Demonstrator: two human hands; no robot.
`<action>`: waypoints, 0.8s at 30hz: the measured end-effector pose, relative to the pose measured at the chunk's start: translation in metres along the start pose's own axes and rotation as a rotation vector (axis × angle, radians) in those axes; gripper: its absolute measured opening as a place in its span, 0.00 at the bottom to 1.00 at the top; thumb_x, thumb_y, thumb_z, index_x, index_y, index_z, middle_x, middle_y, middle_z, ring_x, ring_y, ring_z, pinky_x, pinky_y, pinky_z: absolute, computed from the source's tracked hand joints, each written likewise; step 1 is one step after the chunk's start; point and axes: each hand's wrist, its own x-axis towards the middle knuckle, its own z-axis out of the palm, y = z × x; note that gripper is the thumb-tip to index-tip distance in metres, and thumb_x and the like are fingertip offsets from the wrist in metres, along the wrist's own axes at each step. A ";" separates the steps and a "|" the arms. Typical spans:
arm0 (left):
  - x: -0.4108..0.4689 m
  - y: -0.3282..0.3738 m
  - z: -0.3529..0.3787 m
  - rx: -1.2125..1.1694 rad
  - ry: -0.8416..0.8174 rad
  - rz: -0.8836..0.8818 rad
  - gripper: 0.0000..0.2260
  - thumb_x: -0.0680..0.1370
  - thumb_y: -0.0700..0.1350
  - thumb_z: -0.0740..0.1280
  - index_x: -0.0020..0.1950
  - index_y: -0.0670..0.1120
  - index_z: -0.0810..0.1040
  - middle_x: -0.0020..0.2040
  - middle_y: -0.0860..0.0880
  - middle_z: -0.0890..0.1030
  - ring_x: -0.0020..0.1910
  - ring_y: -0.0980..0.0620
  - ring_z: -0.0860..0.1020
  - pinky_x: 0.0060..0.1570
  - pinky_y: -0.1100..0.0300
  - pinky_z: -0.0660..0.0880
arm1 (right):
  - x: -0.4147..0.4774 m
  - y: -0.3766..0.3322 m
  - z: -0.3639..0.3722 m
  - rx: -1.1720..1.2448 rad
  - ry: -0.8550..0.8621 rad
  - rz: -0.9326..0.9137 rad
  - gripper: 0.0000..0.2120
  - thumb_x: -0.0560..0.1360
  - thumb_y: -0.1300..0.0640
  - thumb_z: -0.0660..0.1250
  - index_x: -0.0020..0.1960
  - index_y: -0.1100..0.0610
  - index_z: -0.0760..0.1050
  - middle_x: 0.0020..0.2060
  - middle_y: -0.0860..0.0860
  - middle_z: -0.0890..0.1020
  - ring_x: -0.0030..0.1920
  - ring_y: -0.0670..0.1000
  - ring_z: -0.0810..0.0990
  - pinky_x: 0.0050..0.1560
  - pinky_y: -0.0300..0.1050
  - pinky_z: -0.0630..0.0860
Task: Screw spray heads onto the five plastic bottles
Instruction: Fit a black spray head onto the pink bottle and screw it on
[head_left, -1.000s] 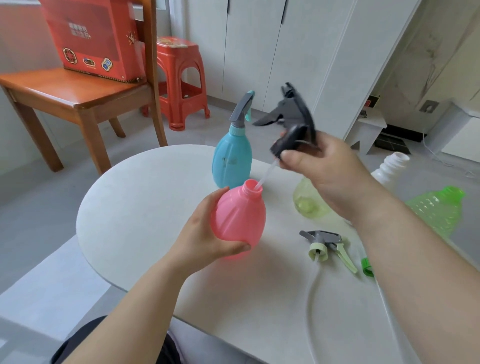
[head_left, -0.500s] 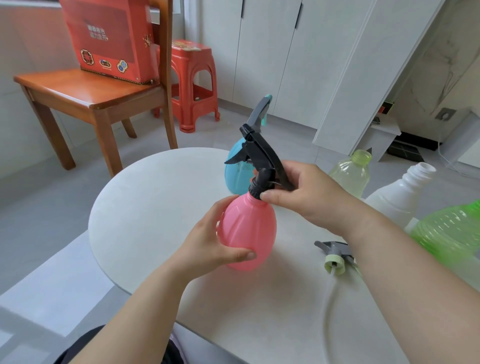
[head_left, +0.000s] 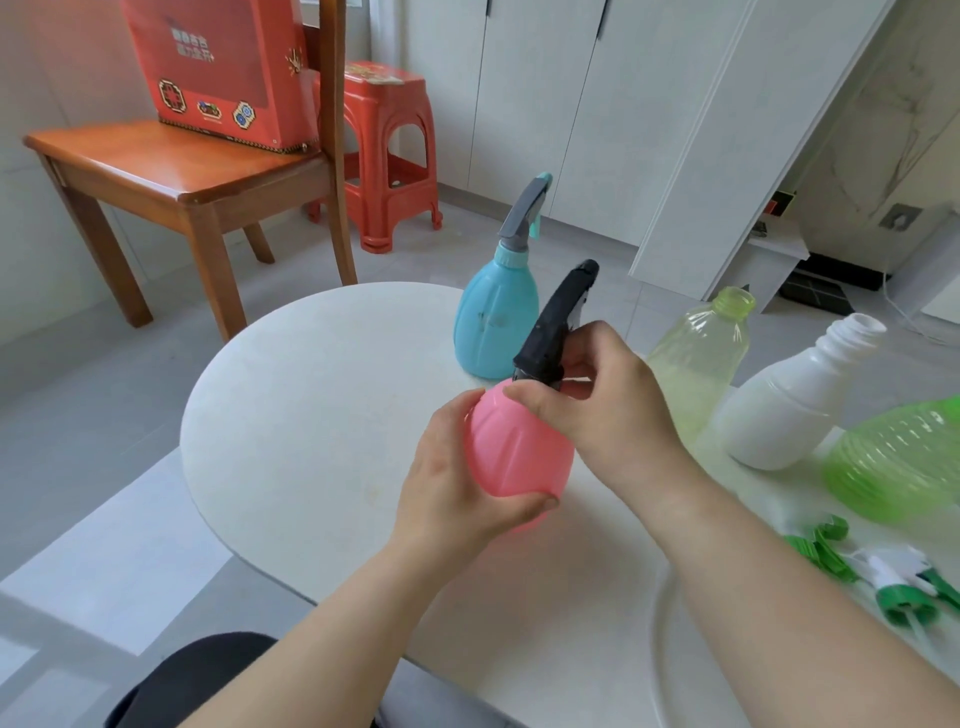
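My left hand (head_left: 447, 483) wraps around the pink bottle (head_left: 511, 447), held above the white round table (head_left: 311, 415). A black spray head (head_left: 556, 322) sits on the bottle's neck, and my right hand (head_left: 608, 410) pinches its collar. Behind stands a blue bottle (head_left: 493, 322) with a grey spray head (head_left: 524, 213) on it. To the right are an open yellow-green bottle (head_left: 701, 358), an open white bottle (head_left: 789, 405) and a green bottle (head_left: 898, 462) lying on its side. Loose green spray heads (head_left: 904, 587) lie at the right edge.
A clear dip tube (head_left: 660, 623) curls over the table near my right forearm. Beyond the table stand a wooden chair (head_left: 171, 171) carrying a red box (head_left: 223, 67), a red plastic stool (head_left: 389, 150) and white cabinets (head_left: 597, 104).
The black spray head went from above the pink bottle, tube in the neck, down onto the neck. My right hand shifted to its collar and the head turned. The camera view shifted.
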 end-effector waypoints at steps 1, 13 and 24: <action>0.000 0.000 0.000 -0.007 -0.003 0.007 0.37 0.52 0.56 0.72 0.54 0.69 0.56 0.52 0.69 0.64 0.55 0.60 0.68 0.51 0.65 0.68 | -0.001 0.001 0.002 0.000 0.017 -0.002 0.15 0.62 0.54 0.74 0.37 0.47 0.66 0.36 0.41 0.77 0.40 0.41 0.77 0.39 0.27 0.71; 0.024 -0.005 -0.023 -0.155 -0.442 0.014 0.37 0.53 0.55 0.71 0.59 0.68 0.60 0.61 0.62 0.69 0.59 0.69 0.68 0.54 0.75 0.69 | 0.006 0.009 -0.031 0.390 -0.426 0.051 0.13 0.67 0.68 0.68 0.42 0.50 0.77 0.36 0.40 0.84 0.43 0.39 0.81 0.46 0.29 0.75; 0.016 -0.007 -0.008 -0.041 -0.241 0.040 0.35 0.54 0.53 0.74 0.55 0.69 0.60 0.58 0.64 0.69 0.56 0.69 0.67 0.46 0.82 0.64 | -0.001 0.015 -0.019 0.352 -0.144 0.044 0.13 0.66 0.67 0.69 0.40 0.52 0.71 0.40 0.49 0.81 0.43 0.43 0.81 0.46 0.33 0.76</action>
